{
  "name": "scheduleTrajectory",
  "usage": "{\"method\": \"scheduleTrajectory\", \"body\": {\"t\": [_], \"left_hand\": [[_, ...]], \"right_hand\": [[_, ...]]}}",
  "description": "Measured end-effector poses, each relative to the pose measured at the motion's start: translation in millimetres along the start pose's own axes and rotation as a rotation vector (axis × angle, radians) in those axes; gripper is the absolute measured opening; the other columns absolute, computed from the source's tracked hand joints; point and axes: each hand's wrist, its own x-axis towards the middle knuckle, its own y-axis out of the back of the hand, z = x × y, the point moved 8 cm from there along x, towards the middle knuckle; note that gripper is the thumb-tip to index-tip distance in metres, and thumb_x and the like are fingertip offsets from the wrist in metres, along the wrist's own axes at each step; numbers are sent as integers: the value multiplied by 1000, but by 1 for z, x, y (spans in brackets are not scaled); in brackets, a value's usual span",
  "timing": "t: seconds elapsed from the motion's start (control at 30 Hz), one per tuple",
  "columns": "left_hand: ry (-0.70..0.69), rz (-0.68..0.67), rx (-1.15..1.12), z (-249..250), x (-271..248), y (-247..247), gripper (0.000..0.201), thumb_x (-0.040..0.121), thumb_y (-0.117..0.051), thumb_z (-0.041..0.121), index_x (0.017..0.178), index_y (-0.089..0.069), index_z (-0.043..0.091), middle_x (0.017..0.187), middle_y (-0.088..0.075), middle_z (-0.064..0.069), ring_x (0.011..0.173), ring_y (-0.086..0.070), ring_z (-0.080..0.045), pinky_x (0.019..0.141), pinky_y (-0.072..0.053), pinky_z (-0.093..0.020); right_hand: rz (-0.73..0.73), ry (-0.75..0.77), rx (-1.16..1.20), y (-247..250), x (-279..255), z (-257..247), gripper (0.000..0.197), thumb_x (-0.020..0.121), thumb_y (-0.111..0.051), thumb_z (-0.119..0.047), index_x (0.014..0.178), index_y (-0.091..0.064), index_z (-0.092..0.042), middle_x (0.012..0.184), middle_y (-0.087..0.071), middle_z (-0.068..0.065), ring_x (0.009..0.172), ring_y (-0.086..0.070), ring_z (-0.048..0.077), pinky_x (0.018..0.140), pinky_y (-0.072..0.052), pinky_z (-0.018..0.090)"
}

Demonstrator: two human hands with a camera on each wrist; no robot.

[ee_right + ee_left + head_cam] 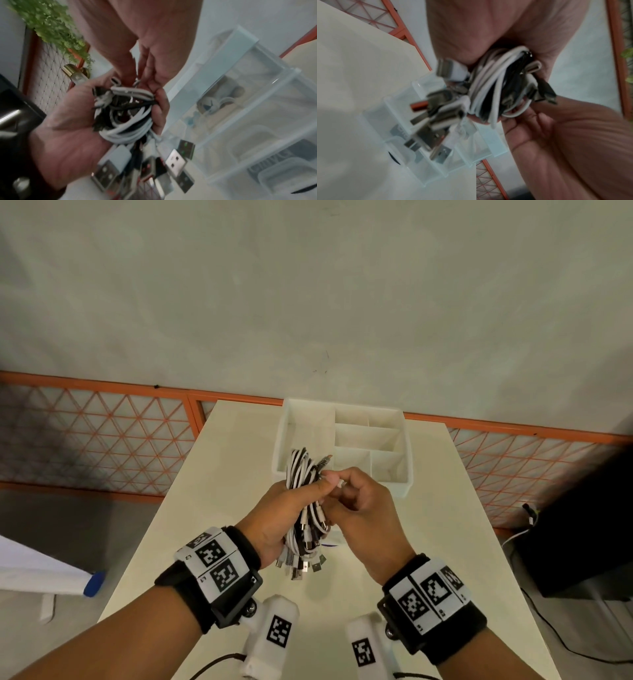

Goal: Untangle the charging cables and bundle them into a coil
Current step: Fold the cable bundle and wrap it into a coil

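Nearest the camera, both forearms carry black wristbands with white marker tags (219, 563), and white camera housings (274, 635) hang under the wrists above the pale table (205, 491). Above the table's middle the left hand (277, 518) has its fingers wrapped round a bundle of black and white charging cables (308, 525), thumb lying across the strands. The folded loops stick out past the fingers on the far side; the USB plugs (305, 565) dangle loose on the near side, below the palm. The right hand (363, 508) is just beside it, touching the bundle, with thumb and forefinger pinching a small white cable end (339, 483) at the top and the other fingers curled in. The wrist views are blurred but show the same clutch of cords and metal plugs (175, 162) in the left palm (68, 128).

Just beyond the hands stands a translucent white divided organizer box (394, 481), partly hidden by the hands and cable loops. Behind the table runs an orange lattice panel (102, 433) below a grey wall (308, 285). To the right are a black object (582, 525) and loose cords on the floor (548, 628).
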Motion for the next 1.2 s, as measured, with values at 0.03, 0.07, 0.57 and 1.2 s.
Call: {"method": "scheduleTrajectory", "body": {"t": [0.03, 0.07, 0.57, 1.2], "left_hand": [[3, 18, -5, -1, 0, 3, 46, 82, -72, 39, 105, -71, -1, 91, -71, -22, 76, -67, -26, 69, -53, -34], [4, 31, -10, -2, 0, 7, 45, 81, -75, 37, 104, -70, -2, 90, -69, -22, 77, -67, -27, 70, -53, -36], [-38, -3, 31, 2, -3, 1, 13, 70, -62, 10, 72, -74, 15, 67, -65, -11, 63, -61, -23, 62, -48, -32], [-87, 95, -118, 1, -1, 17, 39, 64, -67, 11, 101, -68, -1, 88, -69, -19, 79, -70, -29, 69, -56, -36]], "right_hand": [[-35, -8, 37, 0, 0, 0, 21, 86, -69, -5, 105, -73, -14, 81, -71, 16, 71, -63, 19, 71, -54, 34], [-61, -29, 98, 1, 1, 0, 24, 81, -70, -11, 103, -76, -12, 82, -69, 17, 73, -61, 20, 71, -51, 33], [-131, -81, 40, 4, 5, -2, 38, 77, -76, 14, 104, -61, -7, 79, -74, 9, 60, -61, 12, 55, -47, 20], [-17, -87, 4, 8, 1, 6, 71, 66, -81, -43, 131, -57, -27, 108, -66, -3, 93, -65, 10, 81, -49, 28]]}}
